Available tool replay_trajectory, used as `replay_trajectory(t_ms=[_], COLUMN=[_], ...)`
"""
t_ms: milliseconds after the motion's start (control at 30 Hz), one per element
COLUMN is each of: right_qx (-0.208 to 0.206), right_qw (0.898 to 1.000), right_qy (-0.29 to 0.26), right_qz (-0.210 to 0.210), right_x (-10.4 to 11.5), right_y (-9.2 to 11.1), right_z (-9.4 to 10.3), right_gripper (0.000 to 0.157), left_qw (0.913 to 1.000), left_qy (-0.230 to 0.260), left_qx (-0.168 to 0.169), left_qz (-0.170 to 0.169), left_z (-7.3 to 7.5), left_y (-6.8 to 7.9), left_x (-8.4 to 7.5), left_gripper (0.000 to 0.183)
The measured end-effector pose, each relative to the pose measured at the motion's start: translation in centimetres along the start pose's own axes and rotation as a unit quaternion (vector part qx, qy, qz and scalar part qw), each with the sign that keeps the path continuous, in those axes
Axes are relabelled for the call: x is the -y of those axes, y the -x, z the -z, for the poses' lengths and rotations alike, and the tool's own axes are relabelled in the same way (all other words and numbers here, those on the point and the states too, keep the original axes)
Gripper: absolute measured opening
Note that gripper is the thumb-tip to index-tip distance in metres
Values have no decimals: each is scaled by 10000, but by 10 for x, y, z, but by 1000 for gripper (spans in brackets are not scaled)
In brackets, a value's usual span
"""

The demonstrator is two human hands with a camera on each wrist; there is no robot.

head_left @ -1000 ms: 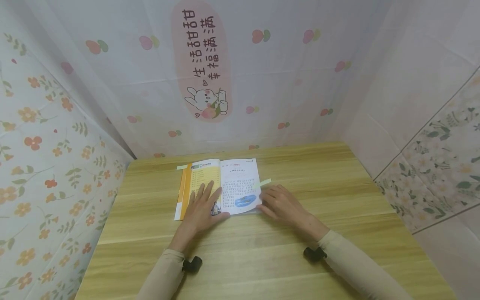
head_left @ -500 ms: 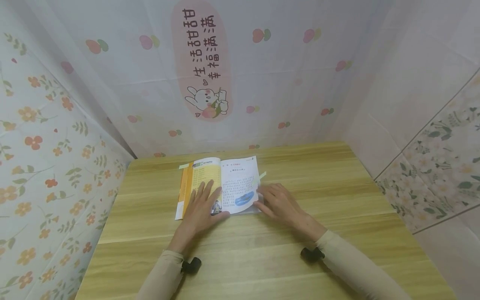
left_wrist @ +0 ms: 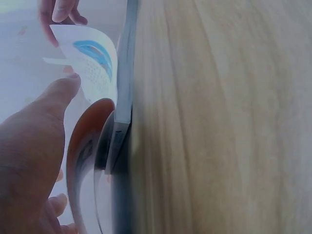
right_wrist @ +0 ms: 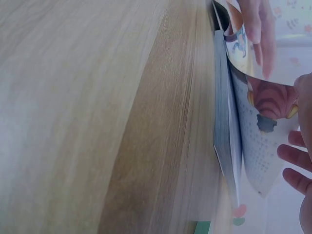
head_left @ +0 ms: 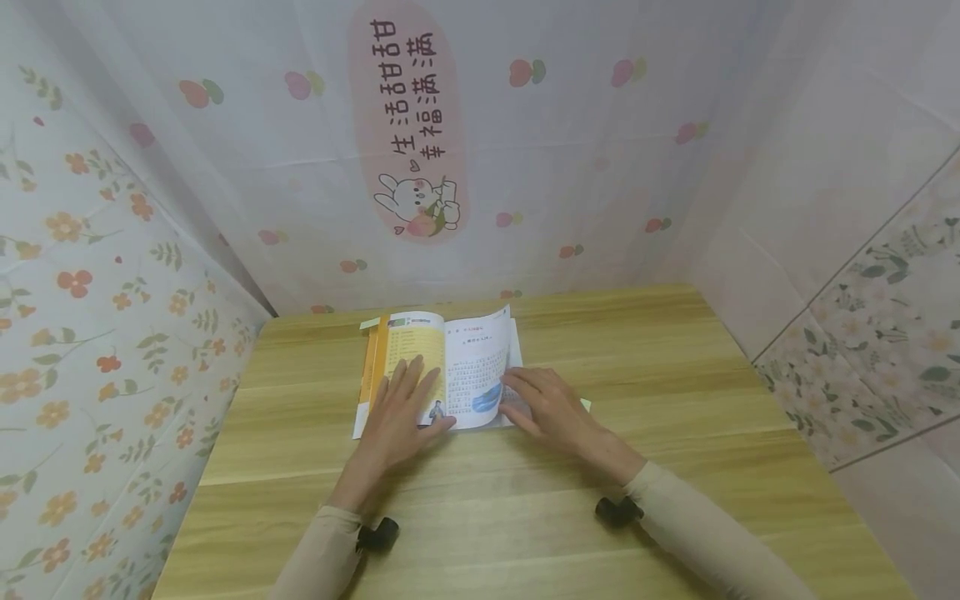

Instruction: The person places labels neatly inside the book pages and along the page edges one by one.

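An open book (head_left: 467, 367) lies on the table in the head view, with a yellow left page (head_left: 411, 333) and a white right page (head_left: 468, 354) of print and a blue picture. My left hand (head_left: 397, 417) rests spread on the left page, thumb near the spine. At the right edge, my right hand (head_left: 551, 408) holds the lifted white page between thumb and fingers. The right wrist view shows that page's underside (right_wrist: 258, 146), with a red figure and text; the thumb (right_wrist: 303, 90) is at its corner. In the left wrist view the page (left_wrist: 92, 63) curves upward.
The wooden table (head_left: 480, 517) extends around the book. A pale green tab (head_left: 586, 405) shows just right of my right hand. Patterned curtains (head_left: 525, 183) stand behind and on both sides. Black cameras (head_left: 378, 535) are strapped to both wrists.
The right page has curled up and leftward, uncovering a white sheet beneath its right edge. My right hand has moved slightly left with it. The left hand stays on the left page.
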State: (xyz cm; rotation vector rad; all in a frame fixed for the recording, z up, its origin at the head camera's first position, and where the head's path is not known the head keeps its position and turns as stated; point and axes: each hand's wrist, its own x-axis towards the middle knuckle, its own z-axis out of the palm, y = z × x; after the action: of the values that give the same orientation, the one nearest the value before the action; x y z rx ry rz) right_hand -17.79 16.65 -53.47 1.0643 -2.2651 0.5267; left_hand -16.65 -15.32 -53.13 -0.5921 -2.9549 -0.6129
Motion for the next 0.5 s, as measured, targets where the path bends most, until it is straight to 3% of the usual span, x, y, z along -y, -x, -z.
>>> replay_trajectory(t_ms=[267,500], right_qx=[599,1123], right_qw=[9977,9927], right_qy=[-272,-390], right_qz=[-135,-220], right_x=[4,9], right_y=[-2,-5], right_z=[-1,-2], right_gripper=[53,55], left_qw=[9999,9985], left_qy=[-29,-94], left_qx=[-159,-528], left_qz=[-26,-116], left_z=[10,19], left_y=[2,3], left_x=[-1,2], left_gripper=[94,92])
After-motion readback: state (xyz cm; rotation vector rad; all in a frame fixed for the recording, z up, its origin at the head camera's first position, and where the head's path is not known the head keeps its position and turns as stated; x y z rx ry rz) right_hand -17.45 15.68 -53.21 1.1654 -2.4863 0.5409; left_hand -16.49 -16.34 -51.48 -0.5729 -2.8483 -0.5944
